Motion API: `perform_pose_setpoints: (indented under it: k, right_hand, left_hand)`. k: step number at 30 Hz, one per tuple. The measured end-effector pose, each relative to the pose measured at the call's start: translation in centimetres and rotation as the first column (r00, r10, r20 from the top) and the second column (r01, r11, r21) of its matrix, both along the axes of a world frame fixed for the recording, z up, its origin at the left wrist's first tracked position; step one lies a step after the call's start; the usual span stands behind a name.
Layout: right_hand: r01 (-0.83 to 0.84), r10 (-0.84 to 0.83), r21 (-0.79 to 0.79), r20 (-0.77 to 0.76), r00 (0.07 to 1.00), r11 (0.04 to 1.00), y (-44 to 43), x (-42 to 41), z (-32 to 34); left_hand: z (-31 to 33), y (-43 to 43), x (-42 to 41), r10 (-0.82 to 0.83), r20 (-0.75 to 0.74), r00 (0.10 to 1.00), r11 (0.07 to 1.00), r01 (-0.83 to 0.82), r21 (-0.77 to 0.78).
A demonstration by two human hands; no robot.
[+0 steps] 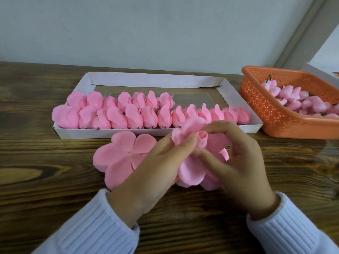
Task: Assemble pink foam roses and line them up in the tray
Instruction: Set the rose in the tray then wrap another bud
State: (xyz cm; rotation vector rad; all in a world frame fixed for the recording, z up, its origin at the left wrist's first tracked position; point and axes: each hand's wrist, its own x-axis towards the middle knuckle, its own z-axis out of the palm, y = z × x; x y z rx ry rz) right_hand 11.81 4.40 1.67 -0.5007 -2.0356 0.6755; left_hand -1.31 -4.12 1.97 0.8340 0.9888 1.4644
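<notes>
Both hands hold one pink foam rose [190, 171] above the table, just in front of the tray. My left hand [156, 169] grips its petals from the left. My right hand [236, 162] pinches around the rolled bud [202, 137] at its centre. A flat stack of pink petal sheets [122, 156] lies on the table left of the hands, partly under my left hand. The white cardboard tray [233, 92] holds two rows of finished pink roses [128, 114]; the back row stops about halfway along.
An orange perforated basket [271, 110] stands at the right, filled with several pink buds on dark stems [297, 99]. The table is dark wood [45, 171]. A pale wall rises behind the tray.
</notes>
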Motion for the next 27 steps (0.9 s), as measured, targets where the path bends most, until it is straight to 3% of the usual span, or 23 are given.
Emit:
perform_pose_setpoints:
  k: [3, 7, 15, 20, 23, 27]
  right_hand:
    - [0.02, -0.02, 0.002, -0.005, 1.0, 1.0, 0.0, -0.1, 0.0]
    - [-0.009, 0.004, -0.081, -0.061, 0.998, 0.997, -0.1, -0.1, 0.0]
    - [-0.087, 0.074, -0.132, -0.096, 0.993, 0.987, -0.2, 0.0, 0.0]
    - [-0.185, 0.148, -0.236, -0.167, 0.975, 0.954, -0.2, -0.1, 0.2]
    - [-0.225, 0.181, -0.271, -0.181, 0.967, 0.936, -0.4, -0.1, 0.4]
    - [-0.262, 0.224, -0.273, -0.163, 0.961, 0.926, -0.6, -0.2, 0.5]
  left_hand:
    - [-0.2, -0.2, -0.1, -0.087, -0.084, 0.993, 0.996, 0.09, 0.026]
    - [-0.4, -0.2, -0.3, -0.056, -0.197, 0.979, 0.998, 0.057, 0.0]
    - [-0.5, -0.2, -0.4, -0.074, -0.204, 0.976, 0.997, 0.079, 0.018]
    - [-0.2, -0.3, -0.3, -0.113, -0.4, 0.909, 0.986, 0.152, 0.067]
    - [0.1, -0.3, -0.1, -0.059, -0.492, 0.869, 0.982, 0.139, 0.128]
    - [0.6, -0.3, 0.1, 0.032, -0.488, 0.872, 0.961, 0.107, 0.254]
